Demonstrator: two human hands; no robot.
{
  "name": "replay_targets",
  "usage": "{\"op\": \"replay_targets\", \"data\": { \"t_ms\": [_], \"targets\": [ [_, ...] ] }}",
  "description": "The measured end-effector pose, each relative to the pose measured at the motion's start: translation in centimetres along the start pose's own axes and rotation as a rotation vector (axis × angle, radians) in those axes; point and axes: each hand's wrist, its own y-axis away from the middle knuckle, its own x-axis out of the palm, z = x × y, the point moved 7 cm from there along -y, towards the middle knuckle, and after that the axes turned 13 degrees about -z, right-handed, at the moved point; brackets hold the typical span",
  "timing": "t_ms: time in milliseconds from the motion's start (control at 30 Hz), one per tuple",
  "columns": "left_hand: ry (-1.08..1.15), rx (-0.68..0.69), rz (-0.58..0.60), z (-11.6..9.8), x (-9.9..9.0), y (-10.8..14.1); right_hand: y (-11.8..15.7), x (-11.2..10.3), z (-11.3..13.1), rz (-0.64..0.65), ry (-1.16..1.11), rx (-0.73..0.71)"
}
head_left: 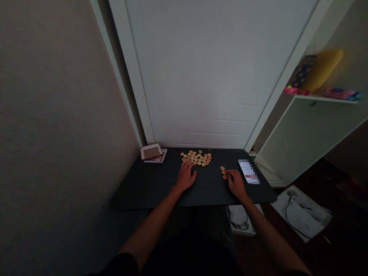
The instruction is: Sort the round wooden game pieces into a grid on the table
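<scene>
Discs (203, 164) near the desk's (149, 188) far edge look light, stiff; pinch rims. Left hand (185, 178) reaches them, thumb apart; right hand (237, 185): grip unclear.

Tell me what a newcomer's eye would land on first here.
Probably the pale round discs heaped at the dark table's far edge, by the left hand. Next, the bright phone right of the right hand, whose fingertips meet a short line of three discs.
</scene>
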Motion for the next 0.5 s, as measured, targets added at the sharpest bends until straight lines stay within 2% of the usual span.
{"op": "replay_targets", "data": {
  "t_ms": [167, 300, 500],
  "targets": [
    [-0.171, 0.004, 0.039, 1.9, 0.1, -1.5, 0.5, -0.5, 2.6, -0.004, 0.036, -0.106],
    [-0.266, 0.011, 0.121, 3.4, 0.2, -1.2, 0.7, -0.5, 4.3, 0.036, 0.045, -0.189],
    [-0.319, 0.020, 0.117, 3.4, -0.8, 0.0, 0.6, -0.7, 4.9, 0.040, 0.068, -0.232]
  ]
}}
